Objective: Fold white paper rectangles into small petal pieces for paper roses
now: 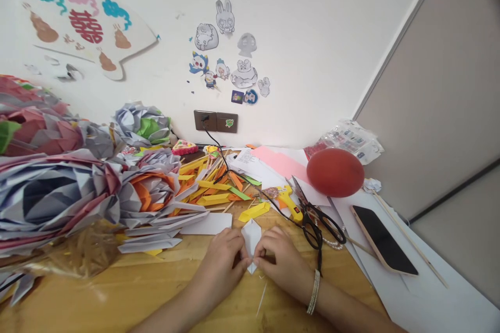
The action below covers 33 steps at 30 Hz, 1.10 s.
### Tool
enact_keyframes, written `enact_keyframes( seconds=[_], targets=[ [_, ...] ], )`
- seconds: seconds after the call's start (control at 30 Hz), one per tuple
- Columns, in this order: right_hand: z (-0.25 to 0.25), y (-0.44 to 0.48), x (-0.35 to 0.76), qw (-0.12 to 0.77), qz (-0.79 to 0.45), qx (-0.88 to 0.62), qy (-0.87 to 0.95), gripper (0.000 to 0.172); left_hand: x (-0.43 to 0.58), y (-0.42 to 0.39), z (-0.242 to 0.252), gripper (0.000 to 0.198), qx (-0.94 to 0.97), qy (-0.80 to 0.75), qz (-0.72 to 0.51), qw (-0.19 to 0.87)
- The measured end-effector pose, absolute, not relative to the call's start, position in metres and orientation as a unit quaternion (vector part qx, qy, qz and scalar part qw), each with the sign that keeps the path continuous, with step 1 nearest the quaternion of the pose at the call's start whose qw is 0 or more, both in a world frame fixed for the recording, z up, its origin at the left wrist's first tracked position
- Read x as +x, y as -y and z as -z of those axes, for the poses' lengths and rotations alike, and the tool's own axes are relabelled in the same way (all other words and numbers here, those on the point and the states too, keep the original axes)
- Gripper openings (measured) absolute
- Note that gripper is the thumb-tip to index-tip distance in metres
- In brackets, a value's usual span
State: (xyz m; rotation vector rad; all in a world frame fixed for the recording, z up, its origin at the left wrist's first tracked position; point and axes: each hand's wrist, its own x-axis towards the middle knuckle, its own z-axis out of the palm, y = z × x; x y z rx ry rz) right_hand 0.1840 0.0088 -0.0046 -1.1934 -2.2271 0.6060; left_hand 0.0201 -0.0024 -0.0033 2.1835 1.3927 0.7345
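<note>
A small piece of folded white paper (252,237), pointed at both ends, is held just above or on the wooden table (133,291). My left hand (228,252) pinches its left edge between thumb and fingers. On the opposite edge, my right hand (277,257) is closed in a similar pinch, with thumb and fingertip near the lower point. Both thumbs almost meet there. A yellow folded paper strip (253,212) lies right behind the white one. Beside the left hand is a flat white paper sheet (207,223).
Scissors (312,218), a yellow glue gun (289,203) with its black cord, a red balloon (335,172) and a phone (385,239) lie to the right. Large folded-paper balls (58,192) crowd the left. Yellow and orange strips (211,182) pile up at centre back.
</note>
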Motion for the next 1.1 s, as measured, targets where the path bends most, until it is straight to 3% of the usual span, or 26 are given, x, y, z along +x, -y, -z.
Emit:
enact_keyframes(
  seconds=[0.43, 0.6, 0.83, 1.1],
  targets=[
    [0.012, -0.006, 0.181, 0.285, -0.198, -0.474, 0.809, 0.01, 0.025, 0.008, 0.001, 0.01, 0.777, -0.546, -0.26, 0.174],
    [0.005, -0.003, 0.187, 0.293, -0.183, -0.406, 0.846, 0.009, 0.024, 0.005, 0.0, 0.009, 0.777, -0.547, -0.253, 0.183],
    [-0.005, 0.005, 0.195, 0.208, 0.006, -0.253, 0.945, 0.014, 0.023, 0.002, 0.001, 0.008, 0.778, -0.544, -0.25, 0.189],
    [-0.001, 0.0, 0.196, 0.167, 0.054, -0.221, 0.959, 0.014, 0.023, 0.004, -0.001, 0.008, 0.776, -0.548, -0.242, 0.197]
  ],
)
